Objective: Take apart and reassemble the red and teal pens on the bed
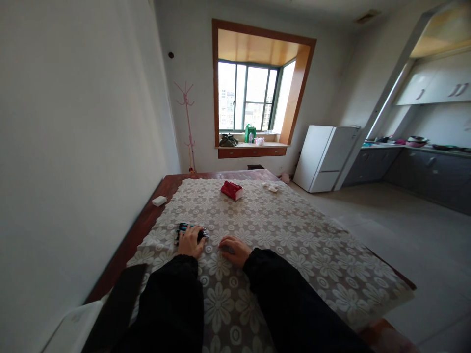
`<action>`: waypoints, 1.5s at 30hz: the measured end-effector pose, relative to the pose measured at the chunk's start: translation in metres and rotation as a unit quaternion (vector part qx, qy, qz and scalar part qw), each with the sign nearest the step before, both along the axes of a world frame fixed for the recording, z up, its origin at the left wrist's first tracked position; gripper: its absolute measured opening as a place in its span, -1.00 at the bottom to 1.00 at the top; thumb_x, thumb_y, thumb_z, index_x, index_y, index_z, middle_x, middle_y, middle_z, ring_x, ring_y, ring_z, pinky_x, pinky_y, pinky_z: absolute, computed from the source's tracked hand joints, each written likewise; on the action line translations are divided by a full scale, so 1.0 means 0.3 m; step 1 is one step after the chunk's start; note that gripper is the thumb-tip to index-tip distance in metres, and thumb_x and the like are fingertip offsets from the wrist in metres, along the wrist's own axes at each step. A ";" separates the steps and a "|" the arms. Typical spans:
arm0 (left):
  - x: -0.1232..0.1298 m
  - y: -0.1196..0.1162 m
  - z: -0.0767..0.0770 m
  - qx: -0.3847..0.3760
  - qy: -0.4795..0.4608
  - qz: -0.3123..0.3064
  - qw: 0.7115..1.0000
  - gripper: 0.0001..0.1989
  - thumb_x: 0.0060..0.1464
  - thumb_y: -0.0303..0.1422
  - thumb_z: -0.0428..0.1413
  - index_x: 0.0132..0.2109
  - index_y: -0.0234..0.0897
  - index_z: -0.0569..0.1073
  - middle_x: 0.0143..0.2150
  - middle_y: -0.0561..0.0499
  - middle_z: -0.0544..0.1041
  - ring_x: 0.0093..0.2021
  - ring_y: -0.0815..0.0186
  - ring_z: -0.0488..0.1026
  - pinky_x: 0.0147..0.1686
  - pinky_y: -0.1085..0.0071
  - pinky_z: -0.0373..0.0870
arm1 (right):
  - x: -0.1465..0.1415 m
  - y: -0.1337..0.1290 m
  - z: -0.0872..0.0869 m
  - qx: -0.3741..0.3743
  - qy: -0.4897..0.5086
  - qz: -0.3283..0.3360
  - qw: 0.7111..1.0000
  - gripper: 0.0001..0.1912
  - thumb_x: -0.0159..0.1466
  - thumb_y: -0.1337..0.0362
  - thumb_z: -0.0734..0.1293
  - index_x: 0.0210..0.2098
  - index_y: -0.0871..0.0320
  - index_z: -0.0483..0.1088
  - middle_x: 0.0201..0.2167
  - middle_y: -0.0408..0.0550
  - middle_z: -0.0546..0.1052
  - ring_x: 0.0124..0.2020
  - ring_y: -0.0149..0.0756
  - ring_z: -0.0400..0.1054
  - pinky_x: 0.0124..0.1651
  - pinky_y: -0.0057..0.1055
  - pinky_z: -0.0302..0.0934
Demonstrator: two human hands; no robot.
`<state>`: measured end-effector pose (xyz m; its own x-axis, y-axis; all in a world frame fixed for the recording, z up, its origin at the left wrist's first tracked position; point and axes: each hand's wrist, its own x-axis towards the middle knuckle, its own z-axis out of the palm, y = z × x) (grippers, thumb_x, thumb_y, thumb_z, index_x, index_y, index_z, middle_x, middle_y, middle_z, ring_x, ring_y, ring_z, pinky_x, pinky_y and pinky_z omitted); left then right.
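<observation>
A bunch of dark pens (pixel 183 227) lies side by side on the flowered tablecloth, some with blue and red parts and shiny tips pointing right. Over them is my left hand (pixel 190 242), fingers and thumb bent around the bunch; part of the pens is hidden beneath it. To the right, my right hand (pixel 236 250) rests on the cloth with loosely curved fingers. Its thumb stands apart from the fingers, and tablecloth shows in the gap, with nothing held. Both forearms wear black sleeves.
The tablecloth (pixel 294 235) covers most of a dark red wooden table. Ahead are a red tissue pack (pixel 231 190) and crumpled white tissue (pixel 271 187). A white adapter (pixel 159 201) sits at the left edge, beside the wall. A dark flat object (pixel 123 294) lies near left.
</observation>
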<state>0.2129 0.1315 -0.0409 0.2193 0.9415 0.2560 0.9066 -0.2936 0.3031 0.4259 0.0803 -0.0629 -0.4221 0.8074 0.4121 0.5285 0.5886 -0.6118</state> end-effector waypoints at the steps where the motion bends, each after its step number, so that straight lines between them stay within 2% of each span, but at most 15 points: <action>1: 0.000 -0.003 0.008 0.001 -0.004 -0.002 1.000 -0.71 0.06 -0.32 0.01 -0.05 -0.12 0.43 0.13 0.00 0.40 0.25 0.05 0.13 0.18 -0.07 -0.01 | 0.000 0.000 -0.001 0.000 0.000 -0.001 1.000 -0.73 0.12 0.38 0.37 -0.16 0.13 0.43 -0.12 0.00 0.44 -0.03 -0.18 0.30 0.08 -0.22 0.17; 8: 0.001 -0.016 0.055 0.031 -0.015 -0.026 0.999 -0.75 0.13 -0.37 -0.04 -0.18 -0.07 0.52 0.09 0.05 0.43 0.21 0.11 0.20 0.18 0.03 0.03 | 0.002 0.001 -0.001 -0.003 -0.004 0.000 1.000 -0.73 0.13 0.36 0.36 -0.15 0.11 0.43 -0.11 -0.01 0.44 -0.03 -0.18 0.30 0.08 -0.21 0.17; 12: -0.002 -0.024 0.079 0.116 -0.050 -0.038 0.991 -0.77 0.16 -0.36 -0.05 -0.19 -0.14 0.51 0.02 0.01 0.47 0.10 0.20 0.29 0.14 0.24 0.13 | 0.001 -0.001 0.007 -0.010 -0.007 -0.004 1.000 -0.74 0.13 0.36 0.36 -0.16 0.11 0.42 -0.12 -0.01 0.44 -0.02 -0.17 0.30 0.09 -0.21 0.15; 16: 0.006 -0.040 0.088 0.222 -0.176 -0.117 0.952 -0.82 0.19 -0.35 -0.03 -0.16 -0.22 0.46 -0.12 -0.06 0.51 -0.09 0.25 0.39 -0.02 0.29 0.30 | 0.001 -0.005 0.008 -0.025 0.003 -0.021 0.999 -0.64 0.12 0.38 0.35 -0.07 0.12 0.35 -0.11 -0.02 0.45 -0.03 -0.18 0.31 0.06 -0.23 0.17; 19: 0.030 -0.059 0.085 0.238 -0.266 -0.171 0.918 -0.83 0.19 -0.39 -0.02 -0.11 -0.23 0.42 -0.15 -0.07 0.49 -0.15 0.31 0.42 -0.16 0.37 0.39 | 0.002 -0.008 0.009 -0.031 0.029 -0.031 0.999 -0.50 0.13 0.40 0.33 0.06 0.08 0.23 -0.08 -0.05 0.44 0.00 -0.21 0.29 0.08 -0.22 0.16; 23: 0.077 -0.080 0.067 0.182 -0.352 -0.186 0.899 -0.82 0.17 -0.35 0.01 -0.10 -0.20 0.44 -0.14 -0.05 0.48 -0.15 0.32 0.45 -0.19 0.39 0.45 | 0.003 -0.017 0.021 -0.004 0.054 -0.045 0.998 -0.34 0.12 0.39 0.33 0.18 0.04 0.07 0.04 -0.02 0.34 0.09 -0.21 0.21 0.14 -0.20 0.11; 25: 0.096 -0.083 0.054 0.118 -0.413 -0.178 0.885 -0.85 0.12 -0.29 0.07 -0.17 -0.21 0.45 -0.15 -0.04 0.49 -0.17 0.30 0.47 -0.25 0.40 0.49 | 0.004 -0.020 0.034 0.023 0.055 -0.066 0.996 -0.31 0.12 0.37 0.34 0.20 0.05 0.05 0.10 0.01 0.28 0.14 -0.17 0.14 0.18 -0.17 0.06; 28: 0.115 -0.079 0.038 0.010 -0.514 -0.155 0.844 -0.80 0.06 -0.24 0.13 -0.20 -0.25 0.41 -0.23 -0.02 0.52 -0.26 0.30 0.53 -0.28 0.38 0.51 | 0.012 -0.021 0.051 0.060 0.050 -0.138 0.987 -0.35 0.14 0.35 0.33 0.19 0.05 0.09 0.13 0.04 0.24 0.17 -0.13 0.09 0.20 -0.13 0.02; 31: 0.128 -0.069 0.024 -0.075 -0.589 -0.136 0.793 -0.72 0.00 -0.21 0.18 -0.20 -0.28 0.38 -0.24 -0.02 0.54 -0.27 0.27 0.55 -0.22 0.30 0.51 | 0.027 -0.012 0.058 0.083 0.048 -0.210 0.973 -0.48 0.16 0.32 0.33 0.12 0.05 0.21 0.11 0.04 0.24 0.13 -0.12 0.11 0.17 -0.13 0.04; 34: 0.140 -0.054 -0.002 -0.161 -0.606 -0.134 0.767 -0.66 -0.09 -0.18 0.22 -0.23 -0.30 0.37 -0.23 -0.04 0.55 -0.24 0.22 0.56 -0.19 0.27 0.50 | 0.038 -0.002 0.053 0.073 0.017 -0.228 0.971 -0.79 0.19 0.31 0.31 -0.15 0.06 0.41 0.03 0.01 0.30 0.05 -0.15 0.19 0.11 -0.17 0.09; 36: 0.143 -0.041 -0.025 -0.208 -0.575 -0.130 0.781 -0.66 -0.12 -0.19 0.23 -0.26 -0.31 0.38 -0.29 -0.03 0.56 -0.25 0.21 0.56 -0.21 0.29 0.49 | 0.041 0.002 0.048 0.048 -0.017 -0.226 0.973 -0.89 0.20 0.31 0.31 -0.25 0.08 0.42 -0.05 -0.01 0.36 -0.01 -0.18 0.22 0.05 -0.22 0.11; 38: 0.137 -0.031 -0.045 -0.218 -0.516 -0.128 0.818 -0.71 -0.12 -0.22 0.21 -0.29 -0.30 0.39 -0.32 -0.03 0.57 -0.27 0.21 0.56 -0.25 0.34 0.48 | 0.043 0.004 0.041 0.021 -0.053 -0.223 0.973 -0.83 0.17 0.31 0.33 -0.21 0.07 0.40 -0.12 -0.04 0.40 -0.04 -0.19 0.24 0.01 -0.26 0.10; 40: 0.125 -0.026 -0.055 -0.181 -0.438 -0.133 0.870 -0.79 -0.09 -0.28 0.15 -0.28 -0.28 0.40 -0.31 -0.02 0.57 -0.30 0.26 0.55 -0.30 0.39 0.46 | 0.045 0.005 0.036 0.004 -0.089 -0.223 0.971 -0.77 0.15 0.30 0.35 -0.17 0.06 0.38 -0.17 -0.07 0.43 -0.07 -0.20 0.24 -0.01 -0.28 0.07; 42: 0.113 -0.026 -0.055 -0.120 -0.357 -0.140 0.916 -0.84 -0.06 -0.35 0.09 -0.26 -0.25 0.42 -0.29 0.00 0.56 -0.32 0.31 0.53 -0.33 0.44 0.44 | 0.046 0.007 0.032 -0.010 -0.122 -0.223 0.967 -0.82 0.17 0.30 0.34 -0.21 0.05 0.40 -0.21 -0.09 0.44 -0.09 -0.21 0.25 -0.02 -0.29 0.03; 45: 0.102 -0.030 -0.048 -0.070 -0.286 -0.159 0.942 -0.81 -0.05 -0.41 0.05 -0.23 -0.23 0.44 -0.27 0.01 0.55 -0.31 0.33 0.50 -0.34 0.47 0.41 | 0.046 0.008 0.032 -0.025 -0.152 -0.219 0.963 -0.91 0.21 0.28 0.32 -0.26 0.06 0.42 -0.24 -0.10 0.45 -0.11 -0.22 0.25 -0.04 -0.30 0.00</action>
